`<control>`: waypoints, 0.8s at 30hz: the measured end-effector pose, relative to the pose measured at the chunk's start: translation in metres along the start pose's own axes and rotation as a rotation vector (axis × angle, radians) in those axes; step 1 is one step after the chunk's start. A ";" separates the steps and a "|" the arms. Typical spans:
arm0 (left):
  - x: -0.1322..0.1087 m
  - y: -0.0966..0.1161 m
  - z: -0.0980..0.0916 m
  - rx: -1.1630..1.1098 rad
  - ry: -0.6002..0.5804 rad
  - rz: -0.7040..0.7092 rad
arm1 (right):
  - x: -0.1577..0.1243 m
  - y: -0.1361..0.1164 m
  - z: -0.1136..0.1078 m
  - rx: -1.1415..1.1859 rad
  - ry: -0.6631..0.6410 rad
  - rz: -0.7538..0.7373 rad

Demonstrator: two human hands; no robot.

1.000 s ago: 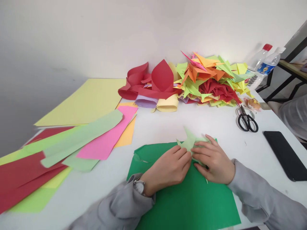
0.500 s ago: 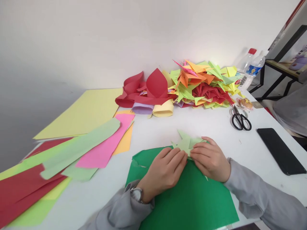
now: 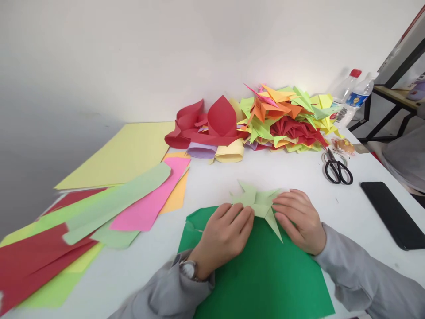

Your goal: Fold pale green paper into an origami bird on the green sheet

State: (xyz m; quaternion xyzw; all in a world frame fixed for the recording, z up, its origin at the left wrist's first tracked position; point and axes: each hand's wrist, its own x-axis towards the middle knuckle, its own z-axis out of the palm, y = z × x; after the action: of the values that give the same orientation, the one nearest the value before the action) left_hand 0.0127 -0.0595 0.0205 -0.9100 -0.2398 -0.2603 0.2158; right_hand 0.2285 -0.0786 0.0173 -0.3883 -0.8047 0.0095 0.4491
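left fingers: bunched at the near left part of the folded paper, grasping it; left hand [image 3: 225, 232] sits low over the sheet.
right fingers: loosely curved at the paper's right side, tips at or just beside its edge; can't tell if right hand [image 3: 300, 221] grips or only steadies.
folded paper [image 3: 263, 211]: pale green, pointed arms spread, between both hands, across the far edge of the green sheet. one spike points toward the wearer; a left part is behind the fingers.
crease work: looks like shaping or pressing folds, my read. keep the left pinch near the fold, line up edges first, then run a fingertip along the crease. light pressure at the thin tips, they'd bend easily.
green sheet [image 3: 265, 270]: flat under the hands, decent backing; press against it, not in the air.
paper strips [image 3: 116, 201]: fanned out left, well apart from the work.
scissors [image 3: 338, 172]: right, beyond the right hand; black phone [image 3: 392, 215] nearer.
folded pile [image 3: 285, 117]: far side by the wall, mixed colours, pointed shapes; two bottles [image 3: 357, 95] to its right.
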 end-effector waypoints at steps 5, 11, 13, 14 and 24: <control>0.000 0.009 -0.001 0.102 -0.020 -0.035 | 0.001 -0.005 0.005 0.015 -0.033 -0.046; -0.001 0.030 -0.003 0.111 -0.063 -0.082 | -0.004 -0.015 0.015 -0.180 -0.231 -0.094; -0.002 0.033 -0.003 0.112 -0.080 -0.098 | -0.005 -0.017 0.017 -0.249 -0.254 -0.123; -0.003 0.034 -0.002 0.110 -0.084 -0.105 | -0.005 -0.018 0.017 -0.277 -0.255 -0.132; 0.002 0.036 0.004 0.108 -0.072 -0.112 | -0.007 -0.018 0.020 -0.381 -0.228 -0.116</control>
State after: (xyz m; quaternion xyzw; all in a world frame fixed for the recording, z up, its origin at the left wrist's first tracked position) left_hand 0.0357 -0.0850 0.0091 -0.8909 -0.3116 -0.2259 0.2411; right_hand 0.2051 -0.0886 0.0069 -0.4155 -0.8584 -0.1247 0.2737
